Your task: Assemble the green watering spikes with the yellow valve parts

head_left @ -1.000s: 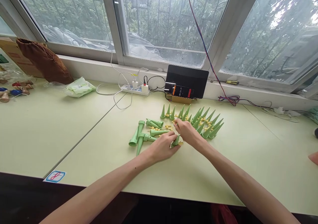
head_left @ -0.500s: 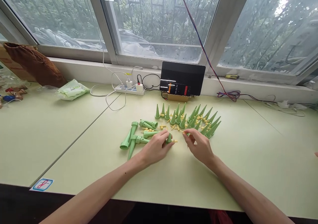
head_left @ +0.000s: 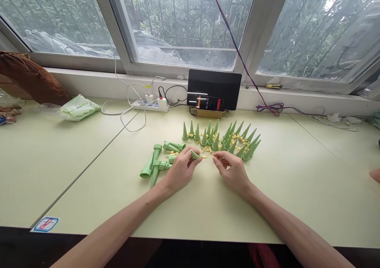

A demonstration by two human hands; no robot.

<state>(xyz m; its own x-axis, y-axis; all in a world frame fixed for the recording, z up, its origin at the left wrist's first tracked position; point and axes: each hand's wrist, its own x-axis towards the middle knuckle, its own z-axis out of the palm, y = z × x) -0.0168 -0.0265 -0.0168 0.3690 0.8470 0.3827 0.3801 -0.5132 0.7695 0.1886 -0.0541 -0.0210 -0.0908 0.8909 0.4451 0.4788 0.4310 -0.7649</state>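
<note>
A green cone (head_left: 195,155) is pinched in my left hand (head_left: 181,168), tilted with a small yellow fitting (head_left: 203,157) sticking out to the right. Facing it across a narrow gap, my right hand (head_left: 233,167) grips a thin yellow piece (head_left: 210,156) between thumb and fingertips. The two yellow parts are apart. Left of my left hand lie several longer green spikes with wide collared ends (head_left: 147,166), and a few yellow fittings (head_left: 172,153) among them. Beyond both hands, several green cones (head_left: 215,142) stand upright or leaning with yellow fittings at their bases.
A dark tablet (head_left: 214,86) leans on a small cardboard box, a phone timer display visible on it. Left of it are a white power strip (head_left: 151,105) with cables and a green-white packet (head_left: 78,107). Part of another person's hand (head_left: 375,175) shows at the right edge.
My left hand has tilted the green cone so its yellow fitting points right. My right hand has brought its thin yellow piece closer to it. The view has shifted slightly.
</note>
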